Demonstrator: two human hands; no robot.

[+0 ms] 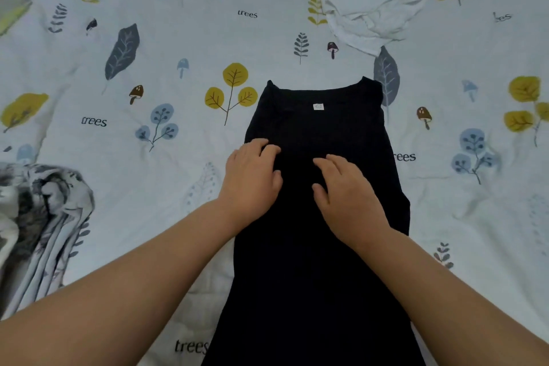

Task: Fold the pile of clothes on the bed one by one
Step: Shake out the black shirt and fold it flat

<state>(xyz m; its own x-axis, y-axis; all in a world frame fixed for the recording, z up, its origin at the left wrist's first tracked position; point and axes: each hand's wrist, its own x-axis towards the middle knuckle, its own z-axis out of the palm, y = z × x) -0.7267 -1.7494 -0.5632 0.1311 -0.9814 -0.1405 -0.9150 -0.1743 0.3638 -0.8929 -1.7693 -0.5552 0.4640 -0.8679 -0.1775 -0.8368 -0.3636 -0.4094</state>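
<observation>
From the head camera, a black shirt (pixel 320 217) lies flat on the bed (pixel 178 38), running lengthways from the near edge of the picture up to its neckline, where a small white label (pixel 318 107) shows. Its sides look already turned in, so it forms a long narrow panel.

Both hands lie on the upper part of the shirt, side by side and just apart. The left hand (pixel 252 178) rests at the shirt's left edge, palm down, its fingers bent at the tips on the cloth; I cannot tell whether they pinch a fold or only press. The right hand (pixel 347 196) lies flat on the cloth nearer the middle, fingers loosely spread and pointing up and to the left, holding nothing.

The bed wears a white sheet printed with leaves, mushrooms and the word "trees". A crumpled white garment (pixel 383 0) lies at the far right, well apart from the shirt. A grey-and-white patterned cloth (pixel 41 211) is bunched at the left edge.
</observation>
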